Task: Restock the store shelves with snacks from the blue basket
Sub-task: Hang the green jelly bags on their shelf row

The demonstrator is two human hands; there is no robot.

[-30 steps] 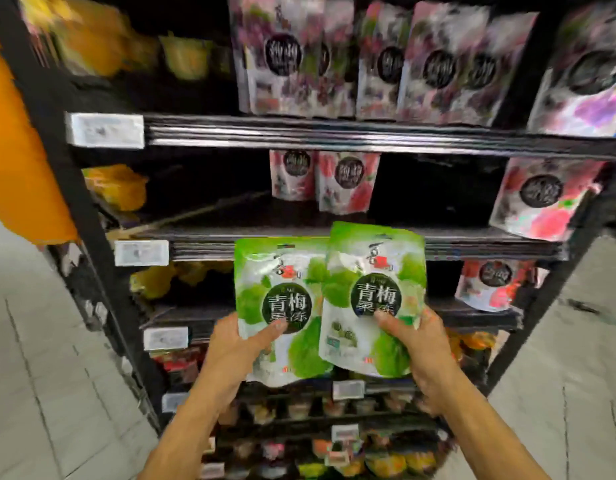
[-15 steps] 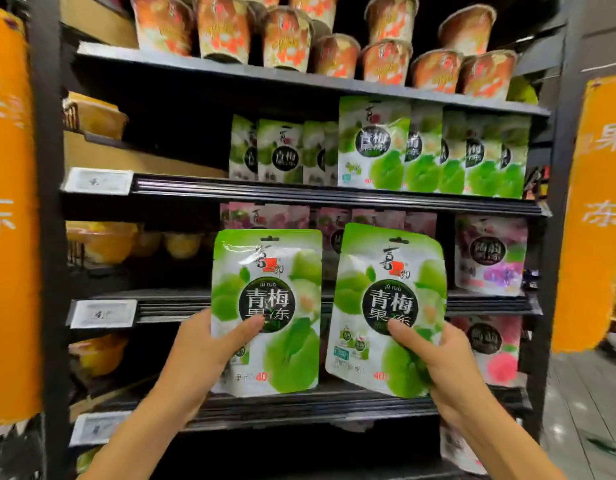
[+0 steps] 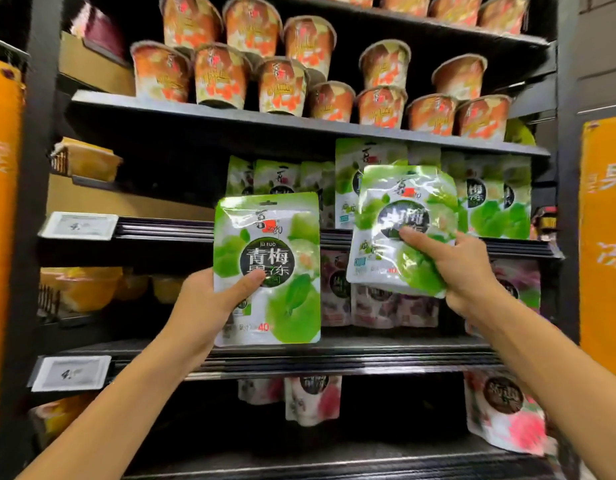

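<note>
Left hand grips green pouch printed "青梅果冻"; right hand grips blurred pouch, thumb covering its label.

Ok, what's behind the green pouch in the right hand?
Matching green pouches stand on the shelf behind it; the held pouch covers several, so their count is hidden.
</note>
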